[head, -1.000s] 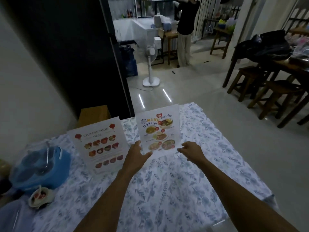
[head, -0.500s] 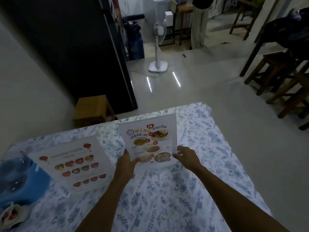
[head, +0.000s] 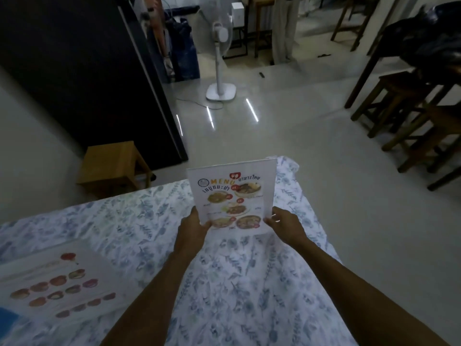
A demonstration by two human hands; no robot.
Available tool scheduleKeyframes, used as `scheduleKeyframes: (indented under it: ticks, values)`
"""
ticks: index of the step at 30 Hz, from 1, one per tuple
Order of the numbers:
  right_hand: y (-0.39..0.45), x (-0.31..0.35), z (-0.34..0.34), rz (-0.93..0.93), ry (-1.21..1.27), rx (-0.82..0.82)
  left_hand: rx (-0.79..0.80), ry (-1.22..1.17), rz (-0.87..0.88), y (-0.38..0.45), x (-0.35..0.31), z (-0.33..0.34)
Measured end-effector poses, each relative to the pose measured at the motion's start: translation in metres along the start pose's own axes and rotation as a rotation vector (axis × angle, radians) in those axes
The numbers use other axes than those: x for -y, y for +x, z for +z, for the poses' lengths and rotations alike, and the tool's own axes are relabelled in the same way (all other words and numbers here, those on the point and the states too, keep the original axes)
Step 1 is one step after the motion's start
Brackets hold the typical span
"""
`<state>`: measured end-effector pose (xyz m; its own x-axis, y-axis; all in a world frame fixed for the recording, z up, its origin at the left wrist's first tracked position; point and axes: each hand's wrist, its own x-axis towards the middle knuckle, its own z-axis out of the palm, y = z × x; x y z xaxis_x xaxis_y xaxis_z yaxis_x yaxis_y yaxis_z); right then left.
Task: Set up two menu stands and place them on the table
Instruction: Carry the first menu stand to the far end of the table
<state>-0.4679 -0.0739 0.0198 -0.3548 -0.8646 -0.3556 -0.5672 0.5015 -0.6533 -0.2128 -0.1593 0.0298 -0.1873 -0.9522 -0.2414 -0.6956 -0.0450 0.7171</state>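
Observation:
A clear menu stand with a Thai food menu [head: 233, 193] stands upright near the far edge of the table [head: 249, 283], which wears a blue floral cloth. My left hand [head: 193, 227] grips the stand's lower left edge and my right hand [head: 284, 222] grips its lower right corner. A second menu stand with a Chinese food menu [head: 58, 285] stands at the near left, apart from both hands and blurred.
A wooden stool [head: 112, 166] sits past the table's far left edge beside a black cabinet [head: 82, 71]. A white pedestal fan [head: 220, 58] stands on the tiled floor. Dark wooden stools and a table [head: 409, 103] are at the right. A person's legs [head: 283, 28] show far back.
The camera tilted down and shifted right. Both hands closed on the Thai menu stand's lower edges and it sits farther toward the table's far edge. The Chinese menu stand stayed put.

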Motion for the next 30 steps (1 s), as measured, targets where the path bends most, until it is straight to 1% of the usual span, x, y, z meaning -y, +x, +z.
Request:
scheduleKeyframes:
  ticks: [5, 10, 14, 19, 23, 25, 30]
  values:
    - [0.023, -0.032, -0.037, 0.045, -0.03, -0.075, 0.045, 0.001, 0.069, 0.03, -0.037, 0.041]
    - [0.053, -0.057, -0.061, 0.091, -0.053, -0.179, 0.051, 0.007, 0.126, 0.058, -0.068, 0.075]
    - [0.081, -0.066, -0.074, 0.086, -0.07, -0.229, 0.05, -0.053, 0.139, 0.08, -0.082, 0.09]
    - [0.117, -0.058, -0.084, 0.061, -0.07, -0.255, 0.016, -0.061, 0.154, 0.109, -0.096, 0.096]
    - [0.147, -0.048, -0.088, 0.031, -0.046, -0.277, -0.012, -0.115, 0.158, 0.136, -0.107, 0.096]
    - [0.16, -0.044, -0.089, 0.024, -0.068, -0.293, -0.024, -0.144, 0.153, 0.148, -0.11, 0.095]
    - [0.187, -0.036, -0.095, -0.012, -0.12, -0.295, -0.042, -0.133, 0.155, 0.175, -0.116, 0.095]
